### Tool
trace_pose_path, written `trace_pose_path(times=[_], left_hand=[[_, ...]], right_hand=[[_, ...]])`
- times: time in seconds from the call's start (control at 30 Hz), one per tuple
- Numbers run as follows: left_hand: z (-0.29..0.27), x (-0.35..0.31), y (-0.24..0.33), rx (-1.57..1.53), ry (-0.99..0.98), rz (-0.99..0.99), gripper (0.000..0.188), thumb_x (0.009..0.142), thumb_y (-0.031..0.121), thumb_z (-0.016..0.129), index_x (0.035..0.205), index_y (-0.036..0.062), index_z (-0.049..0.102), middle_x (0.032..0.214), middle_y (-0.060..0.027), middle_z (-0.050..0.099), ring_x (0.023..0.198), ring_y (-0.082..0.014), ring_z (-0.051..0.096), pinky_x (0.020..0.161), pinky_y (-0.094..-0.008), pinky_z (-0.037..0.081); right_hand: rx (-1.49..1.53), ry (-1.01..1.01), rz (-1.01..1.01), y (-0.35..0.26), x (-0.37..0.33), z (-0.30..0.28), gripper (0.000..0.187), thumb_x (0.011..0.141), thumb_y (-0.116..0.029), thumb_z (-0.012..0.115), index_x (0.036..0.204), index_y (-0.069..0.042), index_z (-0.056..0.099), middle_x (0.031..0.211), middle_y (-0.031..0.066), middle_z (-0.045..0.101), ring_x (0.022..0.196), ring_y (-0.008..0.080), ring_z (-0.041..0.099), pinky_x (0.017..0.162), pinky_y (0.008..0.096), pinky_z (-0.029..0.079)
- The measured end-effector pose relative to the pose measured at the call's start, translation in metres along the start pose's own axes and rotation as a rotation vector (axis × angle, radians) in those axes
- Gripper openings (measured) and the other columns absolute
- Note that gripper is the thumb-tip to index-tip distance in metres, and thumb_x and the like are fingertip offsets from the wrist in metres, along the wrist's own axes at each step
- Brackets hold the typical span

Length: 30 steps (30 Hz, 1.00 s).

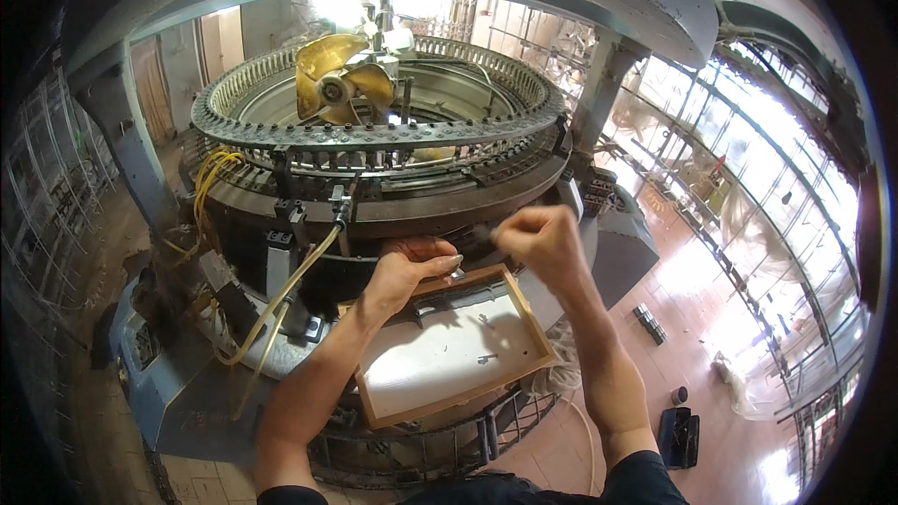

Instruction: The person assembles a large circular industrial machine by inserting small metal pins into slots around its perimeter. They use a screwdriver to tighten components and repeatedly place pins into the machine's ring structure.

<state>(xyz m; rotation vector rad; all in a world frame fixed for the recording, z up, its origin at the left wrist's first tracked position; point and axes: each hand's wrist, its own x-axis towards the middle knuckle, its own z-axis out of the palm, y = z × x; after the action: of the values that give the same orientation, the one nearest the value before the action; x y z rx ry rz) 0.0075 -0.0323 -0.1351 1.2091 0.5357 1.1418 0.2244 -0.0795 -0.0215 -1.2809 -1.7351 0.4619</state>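
My left hand [407, 271] rests on the far edge of a wooden-framed tray [524, 313] with a white bottom, its fingers curled around a small metal part I cannot make out. My right hand [541, 238] is closed into a fist just above the tray's far corner, pinching a thin dark tool or needle whose tip points left toward the circular knitting machine [374, 131]. A few small metal pieces [485, 355] lie on the tray's white surface. The tray sits on the machine's lower ledge.
A brass-coloured fan [337, 79] sits in the middle of the machine's ring. Yellow hoses [281, 295] hang at the left front. Grey frame legs [126, 131] stand around the machine. A dark bag [678, 435] lies on the reddish floor at the right.
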Motion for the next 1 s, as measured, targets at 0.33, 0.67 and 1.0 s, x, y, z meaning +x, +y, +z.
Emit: trace_pose_path(times=[0.33, 0.67, 1.0], left_hand=[[-0.001, 0.003, -0.005, 0.016, 0.030, 0.004, 0.012, 0.089, 0.003, 0.080, 0.099, -0.0024, 0.075, 0.090, -0.0094, 0.076, 0.077, -0.0159, 0.070, 0.070, -0.0296, 0.059], [-0.005, 0.005, -0.008, 0.032, 0.018, -0.017, 0.011, 0.090, 0.005, 0.079, 0.098, -0.0014, 0.075, 0.092, -0.0089, 0.075, 0.077, -0.0157, 0.069, 0.069, -0.0289, 0.058], [-0.005, 0.006, -0.007, 0.058, -0.027, -0.015, 0.008, 0.091, 0.005, 0.078, 0.097, -0.0009, 0.075, 0.090, -0.0072, 0.074, 0.079, -0.0147, 0.069, 0.070, -0.0286, 0.058]], right_hand=[[-0.152, 0.106, 0.006, -0.007, 0.090, 0.029, 0.029, 0.072, -0.021, 0.075, 0.084, 0.005, 0.077, 0.064, 0.0149, 0.069, 0.060, 0.0174, 0.067, 0.063, 0.0336, 0.054], [-0.291, 0.118, 0.067, -0.002, 0.101, 0.046, 0.028, 0.068, -0.020, 0.077, 0.078, 0.007, 0.074, 0.062, 0.0215, 0.066, 0.063, 0.0247, 0.071, 0.066, 0.0373, 0.055], [-0.272, 0.087, 0.043, -0.006, 0.101, 0.043, 0.022, 0.066, -0.015, 0.072, 0.074, 0.006, 0.071, 0.070, 0.0269, 0.068, 0.071, 0.0433, 0.071, 0.068, 0.0469, 0.056]])
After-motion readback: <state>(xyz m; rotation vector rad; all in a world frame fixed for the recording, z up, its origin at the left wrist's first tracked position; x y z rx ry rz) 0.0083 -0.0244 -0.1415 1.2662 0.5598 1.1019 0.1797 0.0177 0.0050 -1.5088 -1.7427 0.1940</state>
